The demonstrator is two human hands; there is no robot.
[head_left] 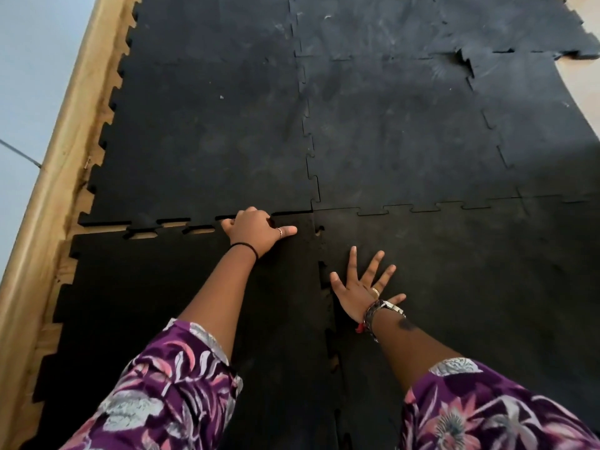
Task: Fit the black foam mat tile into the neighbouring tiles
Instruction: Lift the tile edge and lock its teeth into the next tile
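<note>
The loose black foam mat tile (156, 287) lies at the near left, its toothed far edge only partly meshed with the tile beyond (201, 141); wooden floor shows through gaps along that seam. My left hand (256, 232) grips the tile's far edge, fingers curled over it, thumb stretched right. My right hand (363, 284) rests flat with fingers spread on the neighbouring tile to the right (470, 287), just beside the ragged seam between the two tiles.
Several joined black tiles (399, 131) cover the floor ahead. A raised corner shows at the far right seam (462, 60). A wooden skirting (65, 131) and pale wall run along the left. Bare wooden floor (584, 92) shows at the right.
</note>
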